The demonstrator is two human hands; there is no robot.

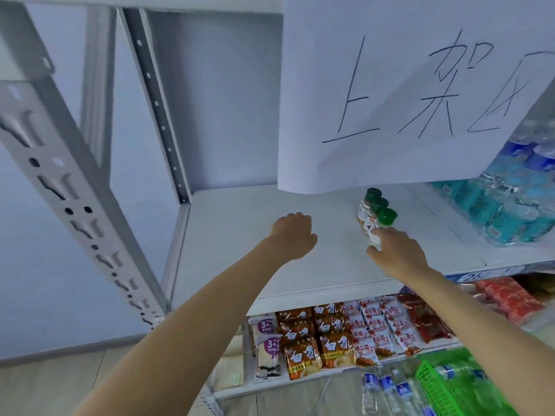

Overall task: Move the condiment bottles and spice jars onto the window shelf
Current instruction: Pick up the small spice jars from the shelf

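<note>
Three small spice jars with green caps stand in a row on the white shelf (240,265). The nearest spice jar (379,225) is held at its base by the fingers of my right hand (398,253). The middle jar (375,208) and the far jar (368,202) stand touching it behind. My left hand (292,234) hovers over the bare shelf to the left of the jars, fingers curled in with nothing in them.
A large paper sign (405,94) with handwriting hangs over the shelf's right half. Packs of water bottles (510,202) fill the shelf's right end. Snack packets (330,340) lie on the shelf below. A green basket (444,382) holding bottles sits at the lower right. A perforated steel upright (69,187) stands left.
</note>
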